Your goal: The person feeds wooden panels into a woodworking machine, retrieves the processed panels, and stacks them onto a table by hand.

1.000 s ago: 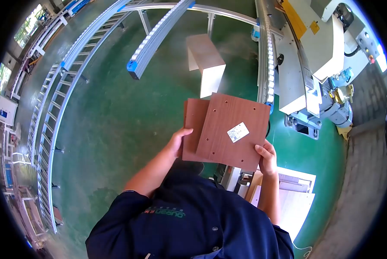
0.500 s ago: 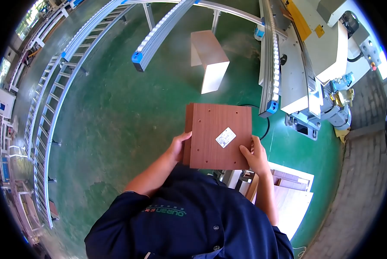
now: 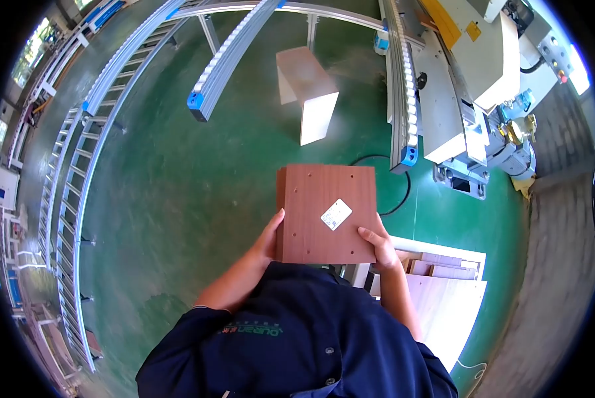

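Between my hands, close to my chest, is a stack of reddish-brown wooden panels [image 3: 330,192]. The top panel has small drilled holes along two sides and a white label [image 3: 336,215] stuck on its face. My left hand [image 3: 269,235] grips the stack's left edge, its fingers partly hidden beneath. At the lower right edge, my right hand [image 3: 379,245] holds the same stack with the thumb lying on top and the other fingers at the side and under it. How many panels are in the stack cannot be made out.
A board stand [image 3: 305,76] is on the green floor [image 3: 178,199] ahead. Roller rails [image 3: 234,56] reach toward me, with another rail [image 3: 403,99] beside a machine [image 3: 476,60] at right. More panels [image 3: 443,305] lie low at my right; a ladder-like conveyor [image 3: 72,219] runs along the left.
The panel stack has shifted slightly left and down in view, still in both hands. The rails and board stand also appear farther left as the view turns. The right thumb has slid a little inward.
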The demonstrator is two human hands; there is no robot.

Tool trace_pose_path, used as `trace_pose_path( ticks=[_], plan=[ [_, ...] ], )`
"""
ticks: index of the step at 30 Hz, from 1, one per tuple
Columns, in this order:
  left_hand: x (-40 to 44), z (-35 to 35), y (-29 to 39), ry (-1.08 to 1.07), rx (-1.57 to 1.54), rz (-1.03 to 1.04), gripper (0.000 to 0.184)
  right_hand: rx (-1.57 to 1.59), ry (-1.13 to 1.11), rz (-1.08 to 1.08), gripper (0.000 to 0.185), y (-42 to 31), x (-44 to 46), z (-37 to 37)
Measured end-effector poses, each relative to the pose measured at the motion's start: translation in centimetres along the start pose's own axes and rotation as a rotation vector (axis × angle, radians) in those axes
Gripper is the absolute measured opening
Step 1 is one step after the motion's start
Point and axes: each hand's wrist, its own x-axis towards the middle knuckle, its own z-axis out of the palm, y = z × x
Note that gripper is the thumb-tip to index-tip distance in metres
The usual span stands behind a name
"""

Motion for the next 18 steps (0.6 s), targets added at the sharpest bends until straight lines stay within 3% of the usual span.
trace_pose_path(
  ticks=[9, 12, 18],
  plan=[
    [0.0, 0.3, 0.1, -0.074, 0.031, 0.054, 0.077, -0.020, 0.026, -0.105, 0.081, 0.5, -0.6, -0.4],
    [1.0, -1.6, 0.8, -0.083, 0.217, 0.111, 0.081, -0.007, 0.067, -0.171, 0.085, 1.0, -0.7, -0.4],
    [-0.1, -0.4, 2.1, -0.105, 0.274, 0.049, 0.081, 0.026, 0.097, -0.181, 0.089, 3.7, -1.4, -0.3]
  ],
)
